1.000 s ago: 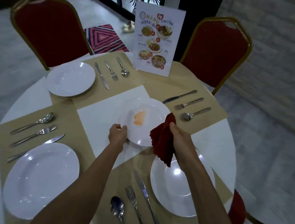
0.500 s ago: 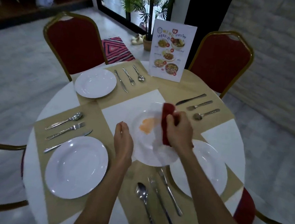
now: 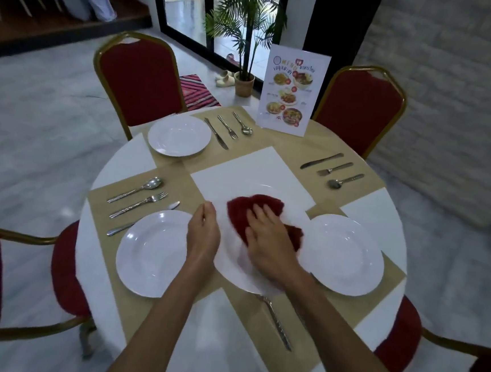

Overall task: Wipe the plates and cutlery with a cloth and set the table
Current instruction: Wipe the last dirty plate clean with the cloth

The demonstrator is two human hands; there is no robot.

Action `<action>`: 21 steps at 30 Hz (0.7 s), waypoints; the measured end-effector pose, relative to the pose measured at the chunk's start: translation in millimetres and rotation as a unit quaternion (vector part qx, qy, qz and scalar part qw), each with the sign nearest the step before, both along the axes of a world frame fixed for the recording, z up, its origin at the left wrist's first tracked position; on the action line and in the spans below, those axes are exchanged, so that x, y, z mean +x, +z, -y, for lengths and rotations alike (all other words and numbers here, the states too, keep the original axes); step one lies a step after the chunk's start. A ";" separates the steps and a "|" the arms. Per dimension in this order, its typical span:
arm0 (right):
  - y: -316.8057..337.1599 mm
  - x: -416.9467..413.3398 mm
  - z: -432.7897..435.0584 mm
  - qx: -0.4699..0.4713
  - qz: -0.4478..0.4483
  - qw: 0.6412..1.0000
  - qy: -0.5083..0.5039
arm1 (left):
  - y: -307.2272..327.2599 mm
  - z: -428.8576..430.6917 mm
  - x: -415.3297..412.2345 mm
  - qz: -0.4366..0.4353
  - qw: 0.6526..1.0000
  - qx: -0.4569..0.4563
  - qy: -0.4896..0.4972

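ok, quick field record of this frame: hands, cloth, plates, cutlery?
left hand: grips left rim of middle plate
right hand: fingers flat, pressing red cloth onto middle plate
other plates: left plate, right plate, far plate, all on placemats
cutlery: left set, far set, right set; near piece partly under middle plate
menu: upright, far edge

Red cloth (image 3: 262, 202), bunched before, now lies spread under the right hand (image 3: 269, 243) over the plate (image 3: 232, 269), hiding the smear
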State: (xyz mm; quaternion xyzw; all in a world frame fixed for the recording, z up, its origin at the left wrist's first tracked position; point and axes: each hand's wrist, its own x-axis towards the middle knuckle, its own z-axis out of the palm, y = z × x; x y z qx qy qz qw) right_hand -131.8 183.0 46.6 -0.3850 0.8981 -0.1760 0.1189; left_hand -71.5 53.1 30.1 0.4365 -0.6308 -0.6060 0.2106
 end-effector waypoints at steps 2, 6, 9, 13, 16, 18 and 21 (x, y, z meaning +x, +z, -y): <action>4.1 40.3 12.9 -0.071 0.059 0.994 0.054 | 3.8 3.1 9.0 -0.009 1.000 -0.013 -0.006; 18.3 68.0 -32.0 -0.061 0.092 0.992 0.061 | 14.3 37.5 35.5 -0.036 0.998 0.035 0.048; 22.9 32.2 -33.2 0.014 0.006 0.998 -0.066 | 15.4 23.3 44.2 -0.042 0.996 0.080 0.009; 35.8 57.6 10.1 -0.105 0.038 0.990 -0.083 | 20.5 -5.4 36.9 -0.030 0.998 0.020 -0.053; 31.9 96.3 -12.0 -0.100 0.083 0.991 0.028 | 26.7 23.0 40.1 -0.045 0.999 0.017 -0.016; 22.4 79.8 -33.1 -0.065 0.044 0.997 0.018 | 25.3 39.4 48.6 -0.052 0.998 0.038 -0.004; 10.9 37.8 -35.6 -0.020 -0.035 0.996 -0.078 | 23.5 24.4 49.9 -0.045 0.997 0.051 -0.030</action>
